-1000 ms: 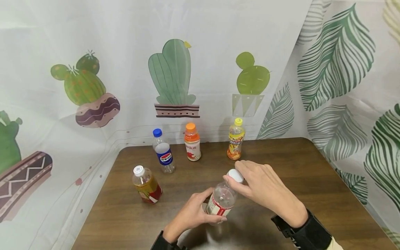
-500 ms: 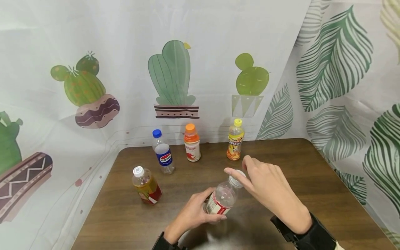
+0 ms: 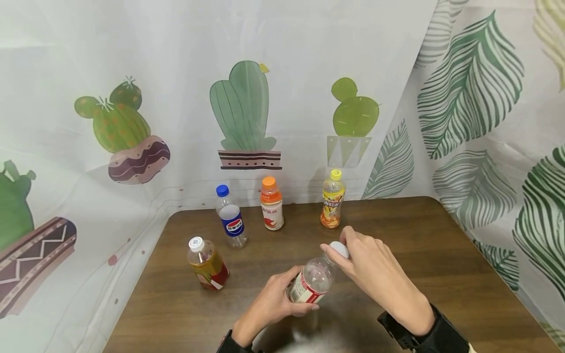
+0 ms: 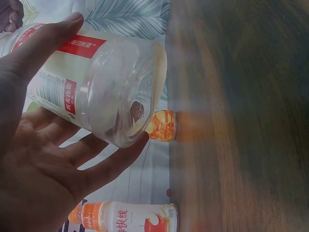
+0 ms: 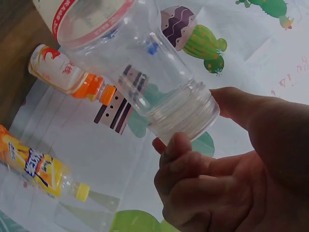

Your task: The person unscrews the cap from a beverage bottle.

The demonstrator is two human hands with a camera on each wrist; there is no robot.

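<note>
In the head view my left hand point(image 3: 274, 298) grips a clear plastic bottle point(image 3: 319, 275) round its lower part, with the thumb on one side. A cream and red label wraps the bottle, which tilts with its neck away to the right, held up off the wood. My right hand point(image 3: 375, 269) pinches the white cap point(image 3: 340, 249) between thumb and forefinger. Seen from the right wrist, the thumb and curled fingers meet the cap point(image 5: 195, 118) at the bottle's neck. The left wrist view shows the bottle's base point(image 4: 137, 92) above the tabletop, the left fingers spread beneath it.
Standing on the brown table point(image 3: 154, 314) are an amber drink bottle with a white cap point(image 3: 208, 264), a blue-capped Pepsi bottle point(image 3: 232, 220), an orange-capped bottle point(image 3: 271, 208) and a yellow-capped bottle point(image 3: 333, 202). A printed cloth point(image 3: 300, 98) hangs behind.
My right hand has turned about the cap: its forefinger was raised off half a second ago and now pinches the cap again with the thumb. The left hand keeps its grip on the bottle.
</note>
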